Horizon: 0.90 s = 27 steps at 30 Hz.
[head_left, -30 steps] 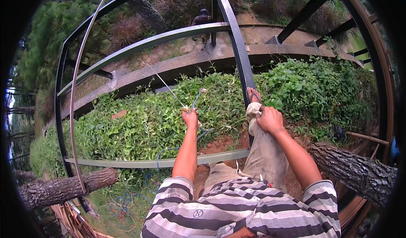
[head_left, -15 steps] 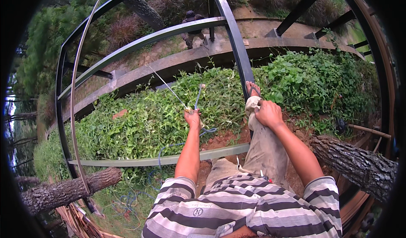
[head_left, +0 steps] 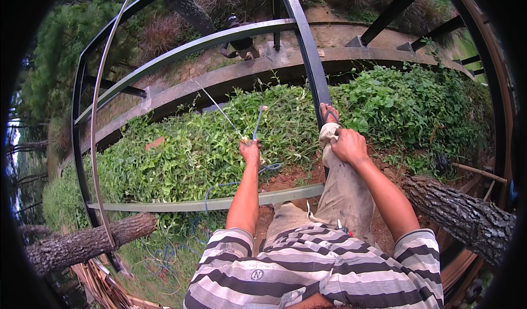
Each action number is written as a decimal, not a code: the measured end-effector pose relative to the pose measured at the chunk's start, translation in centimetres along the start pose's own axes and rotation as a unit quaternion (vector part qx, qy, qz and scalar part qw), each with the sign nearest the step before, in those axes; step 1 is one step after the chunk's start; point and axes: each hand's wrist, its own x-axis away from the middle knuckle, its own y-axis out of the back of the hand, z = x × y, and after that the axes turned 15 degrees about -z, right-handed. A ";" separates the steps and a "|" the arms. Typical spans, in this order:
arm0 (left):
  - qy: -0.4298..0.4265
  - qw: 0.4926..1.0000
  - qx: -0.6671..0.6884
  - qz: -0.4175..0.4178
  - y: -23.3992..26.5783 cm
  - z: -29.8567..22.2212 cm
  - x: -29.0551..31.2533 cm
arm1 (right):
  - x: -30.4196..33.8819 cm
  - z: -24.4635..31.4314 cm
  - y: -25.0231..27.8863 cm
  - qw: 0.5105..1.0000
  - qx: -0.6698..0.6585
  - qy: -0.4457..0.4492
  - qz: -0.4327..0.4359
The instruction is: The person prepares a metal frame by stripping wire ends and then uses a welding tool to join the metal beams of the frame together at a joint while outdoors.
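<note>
Left of the middle, my left hand (head_left: 250, 151) is closed round what looks like a welding electrode holder (head_left: 243, 138). A long thin rod (head_left: 218, 107) slants up and away from it to the left, and a short blue-grey piece (head_left: 258, 123) stands up beside it. The blue cable (head_left: 222, 186) runs below this hand toward the left. My right hand (head_left: 349, 146) grips the rolled cuff of my beige trouser leg (head_left: 346, 193); its fingertips are partly hidden. My sandalled foot (head_left: 329, 114) rests on a dark metal beam (head_left: 307, 51).
Green leafy plants (head_left: 181, 166) lie below the frame. A pale crossbar (head_left: 219, 203) spans in front of my lap. Log ends (head_left: 99, 240) jut in on both sides. A person (head_left: 241, 42) stands below beyond a curved concrete edge (head_left: 192, 86). A thin curved strip (head_left: 96, 117) leans at left.
The person below has shifted a little to the left and changed posture. Both my hands and the rod stay nearly where they were; the view has tilted slightly.
</note>
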 end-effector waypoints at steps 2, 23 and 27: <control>-0.016 1.000 -0.008 -0.013 0.0 0.2 -0.1 | 0.0 0.1 0.1 1.000 -0.001 -0.002 0.006; -0.004 1.000 -0.017 -0.007 -0.6 1.8 -1.1 | -0.7 -0.1 -0.5 1.000 0.011 0.002 0.009; 0.007 1.000 -0.018 0.003 -0.2 1.7 -0.9 | -0.8 0.0 -0.5 1.000 0.012 0.000 0.013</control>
